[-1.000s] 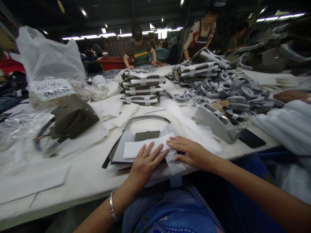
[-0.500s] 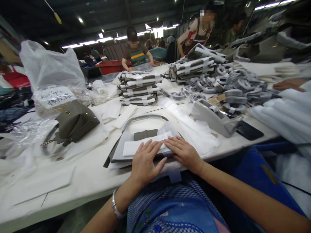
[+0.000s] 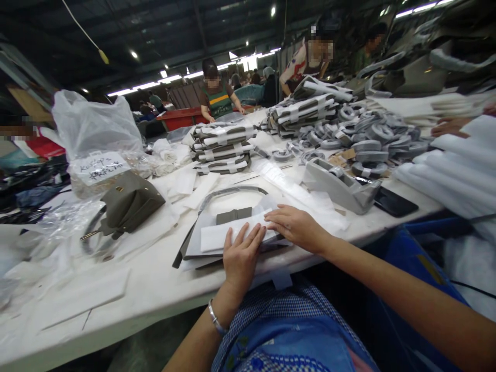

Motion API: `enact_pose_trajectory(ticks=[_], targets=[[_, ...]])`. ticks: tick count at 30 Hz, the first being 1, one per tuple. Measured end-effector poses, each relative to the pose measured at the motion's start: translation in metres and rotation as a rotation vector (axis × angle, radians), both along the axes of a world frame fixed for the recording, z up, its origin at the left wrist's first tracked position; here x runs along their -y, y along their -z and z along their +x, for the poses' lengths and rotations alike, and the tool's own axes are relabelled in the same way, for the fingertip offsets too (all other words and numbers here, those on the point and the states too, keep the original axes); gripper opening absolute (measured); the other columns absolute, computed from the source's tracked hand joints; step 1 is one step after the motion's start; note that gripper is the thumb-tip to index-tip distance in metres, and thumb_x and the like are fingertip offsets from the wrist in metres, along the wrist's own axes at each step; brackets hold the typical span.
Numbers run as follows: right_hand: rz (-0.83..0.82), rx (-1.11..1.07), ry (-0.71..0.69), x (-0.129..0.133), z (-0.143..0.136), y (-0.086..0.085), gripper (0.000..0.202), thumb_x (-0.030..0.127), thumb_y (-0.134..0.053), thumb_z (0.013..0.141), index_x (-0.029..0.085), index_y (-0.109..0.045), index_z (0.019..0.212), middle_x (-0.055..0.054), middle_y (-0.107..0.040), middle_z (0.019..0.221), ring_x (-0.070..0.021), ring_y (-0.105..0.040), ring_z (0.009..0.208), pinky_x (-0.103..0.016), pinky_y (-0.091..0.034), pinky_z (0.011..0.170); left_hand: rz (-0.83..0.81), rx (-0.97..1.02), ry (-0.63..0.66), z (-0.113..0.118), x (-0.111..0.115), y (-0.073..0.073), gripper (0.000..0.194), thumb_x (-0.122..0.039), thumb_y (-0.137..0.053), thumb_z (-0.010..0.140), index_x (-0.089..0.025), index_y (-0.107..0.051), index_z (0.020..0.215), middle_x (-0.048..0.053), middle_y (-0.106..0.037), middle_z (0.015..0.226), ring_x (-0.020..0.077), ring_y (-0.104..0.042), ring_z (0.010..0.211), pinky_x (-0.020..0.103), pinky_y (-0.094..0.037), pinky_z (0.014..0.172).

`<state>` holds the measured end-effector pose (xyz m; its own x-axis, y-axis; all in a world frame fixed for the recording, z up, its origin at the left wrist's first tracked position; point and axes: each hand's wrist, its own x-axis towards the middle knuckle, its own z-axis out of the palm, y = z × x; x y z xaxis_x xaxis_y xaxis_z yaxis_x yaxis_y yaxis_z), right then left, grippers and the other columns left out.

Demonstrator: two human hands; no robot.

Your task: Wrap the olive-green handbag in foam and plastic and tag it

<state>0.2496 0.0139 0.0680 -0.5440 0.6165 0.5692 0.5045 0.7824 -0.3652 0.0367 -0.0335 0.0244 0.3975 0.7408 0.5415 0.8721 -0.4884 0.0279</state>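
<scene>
left hand [image 3: 241, 254]: flat, fingers spread, pressing on a white foam sheet [image 3: 227, 235], grasping nothing
right hand [image 3: 295, 226]: flat, palm down on the sheet's right end, grasping nothing
foam sheet: lying across a flat grey bag piece [image 3: 201, 243] near the front edge of the white table [image 3: 147, 287]
bag strap [image 3: 232, 191]: curving just behind the piece
left side: finished olive handbag [image 3: 129, 204], clear plastic bag [image 3: 96, 134] behind
middle: stack of wrapped bag pieces [image 3: 222, 149]
right side: black phone [image 3: 395, 201], pile of grey strap rolls [image 3: 368, 137]
</scene>
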Motion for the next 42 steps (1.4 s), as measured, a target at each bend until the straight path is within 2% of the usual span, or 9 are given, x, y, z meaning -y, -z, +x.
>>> enact_pose_trajectory(ticks=[3,6,10,14,19,24,31,36,42], targets=[[0.097,-0.049,-0.071,0.015,0.009,0.007,0.031,0.027,-0.055,0.099,0.02,-0.062,0.128,-0.008,-0.07,0.123,-0.0184,-0.064,0.115,-0.041,-0.049,0.108,-0.012,0.002,0.004,0.0,0.0,-0.001,0.041,-0.027,-0.054,0.099,-0.034,-0.051,0.139,0.0,-0.061,0.135,0.0272,-0.054,0.13,0.061,-0.03,0.116],[0.263,0.079,-0.156,0.043,0.029,0.036,0.047,0.025,-0.06,0.096,0.018,-0.05,0.142,-0.01,-0.063,0.135,-0.0208,-0.053,0.132,-0.045,-0.044,0.114,-0.037,0.01,0.016,-0.001,0.0,-0.003,0.043,-0.025,-0.056,0.098,-0.034,-0.05,0.14,0.0,-0.06,0.137,0.0265,-0.053,0.131,0.06,-0.03,0.116],[0.347,0.355,-0.129,0.068,0.043,0.079,0.049,0.006,-0.047,0.097,0.019,-0.046,0.145,-0.008,-0.052,0.147,-0.0221,-0.041,0.142,-0.046,-0.04,0.117,-0.064,0.016,0.027,-0.002,0.001,-0.005,0.046,-0.022,-0.056,0.097,-0.034,-0.048,0.141,-0.001,-0.058,0.139,0.0255,-0.051,0.133,0.058,-0.028,0.118],[0.402,0.323,-0.104,0.069,0.031,0.096,0.042,0.008,-0.044,0.099,0.02,-0.054,0.138,-0.005,-0.054,0.145,-0.0208,-0.048,0.136,-0.046,-0.036,0.119,-0.064,0.007,0.03,-0.002,0.001,-0.006,0.044,-0.027,-0.056,0.098,-0.033,-0.047,0.141,-0.001,-0.057,0.139,0.026,-0.051,0.133,0.058,-0.027,0.118],[0.363,0.089,-0.054,0.072,0.015,0.084,0.029,0.012,-0.054,0.097,0.021,-0.065,0.122,-0.001,-0.072,0.121,-0.0169,-0.061,0.122,-0.044,-0.028,0.123,-0.03,0.005,0.034,-0.002,0.0,-0.004,0.042,-0.028,-0.054,0.099,-0.032,-0.049,0.14,-0.001,-0.058,0.138,0.0259,-0.051,0.132,0.057,-0.028,0.117],[0.18,-0.057,0.04,0.098,0.005,0.071,0.036,0.007,-0.049,0.093,0.024,-0.065,0.121,-0.001,-0.077,0.106,-0.0161,-0.072,0.102,-0.046,-0.029,0.122,-0.012,0.011,0.008,-0.001,0.0,-0.001,0.044,-0.024,-0.053,0.099,-0.034,-0.047,0.142,-0.001,-0.058,0.138,0.0252,-0.051,0.133,0.058,-0.028,0.117],[0.176,-0.102,0.057,0.124,-0.002,0.05,0.035,0.004,-0.047,0.089,0.021,-0.068,0.112,-0.002,-0.078,0.1,-0.0167,-0.073,0.097,-0.04,-0.043,0.115,0.005,-0.004,0.008,0.0,-0.001,0.0,0.044,-0.024,-0.055,0.098,-0.034,-0.049,0.14,0.0,-0.06,0.137,0.0256,-0.054,0.13,0.059,-0.032,0.116],[0.178,-0.094,0.035,0.1,0.004,0.016,0.035,0.003,-0.049,0.088,0.023,-0.068,0.109,0.0,-0.078,0.099,-0.014,-0.072,0.096,-0.036,-0.042,0.112,0.055,0.01,0.027,0.001,0.0,0.001,0.042,-0.025,-0.056,0.098,-0.033,-0.052,0.139,0.002,-0.063,0.133,0.0262,-0.057,0.127,0.059,-0.034,0.115],[0.069,-0.09,0.074,0.034,-0.002,-0.01,0.039,0.004,-0.046,0.082,0.026,-0.072,0.102,0.001,-0.078,0.095,-0.0162,-0.072,0.09,-0.041,-0.046,0.105,0.089,0.056,0.044,0.0,-0.001,0.008,0.034,-0.026,-0.052,0.1,-0.03,-0.057,0.133,0.003,-0.066,0.13,0.0252,-0.058,0.126,0.059,-0.034,0.116]])
